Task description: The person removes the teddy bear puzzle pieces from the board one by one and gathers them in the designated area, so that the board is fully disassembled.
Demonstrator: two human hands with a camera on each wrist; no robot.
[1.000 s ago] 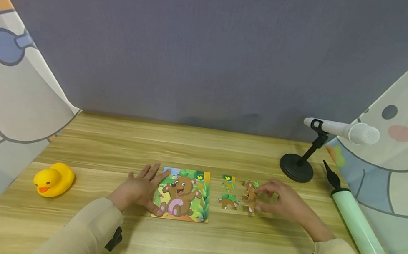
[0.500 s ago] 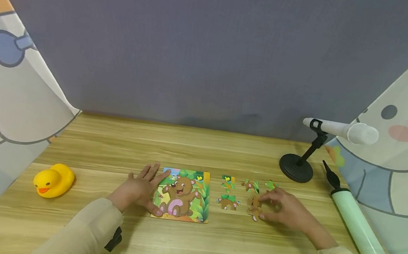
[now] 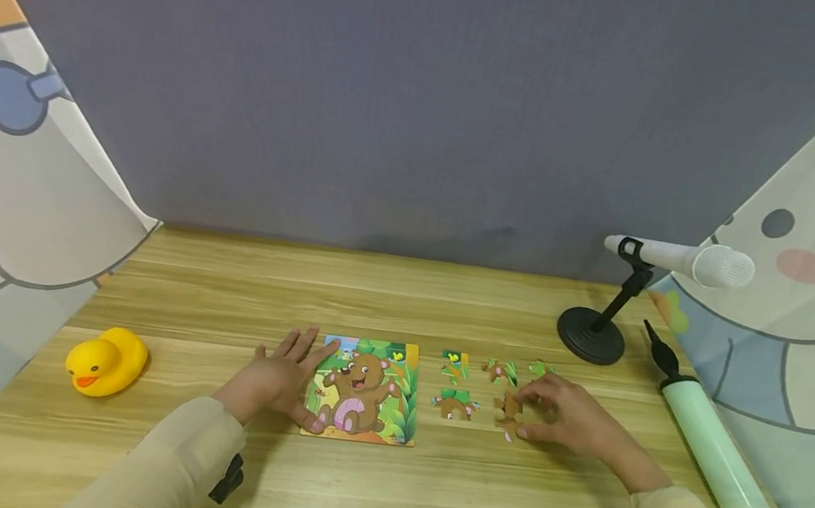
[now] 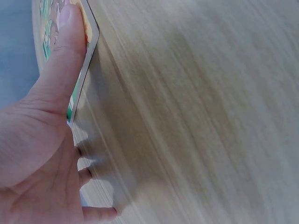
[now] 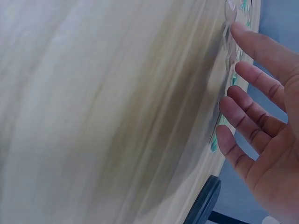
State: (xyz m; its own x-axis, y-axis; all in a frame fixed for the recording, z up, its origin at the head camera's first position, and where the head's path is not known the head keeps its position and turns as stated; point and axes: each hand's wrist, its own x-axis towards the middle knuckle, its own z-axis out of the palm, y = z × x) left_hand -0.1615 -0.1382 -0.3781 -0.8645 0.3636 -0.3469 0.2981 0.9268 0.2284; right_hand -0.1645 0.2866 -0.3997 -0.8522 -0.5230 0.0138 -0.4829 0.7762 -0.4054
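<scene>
Head view: left hand point(image 3: 277, 379) flat on puzzle board point(image 3: 364, 389); right hand's point(image 3: 561, 414) relaxed fingers touch loose piece point(image 3: 508, 407).

A light wooden bench point(image 3: 381, 486) is carrying everything, its grain running left to right and its far edge meeting a grey backdrop. Lying on it from left to right are a yellow rubber duck point(image 3: 106, 360) near the left edge, a square bear puzzle board point(image 3: 364, 389) around the middle, several loose puzzle pieces point(image 3: 453, 402) scattered just to the right of the board, a black round-based stand point(image 3: 592, 334) bearing a white microphone, and a pale green air pump point(image 3: 705, 437) lying slantwise near the right edge. Both hands are resting on it too, the left hand point(image 3: 278, 377) touching the board's left edge and the right hand point(image 3: 561, 415) lying among the loose pieces.
</scene>
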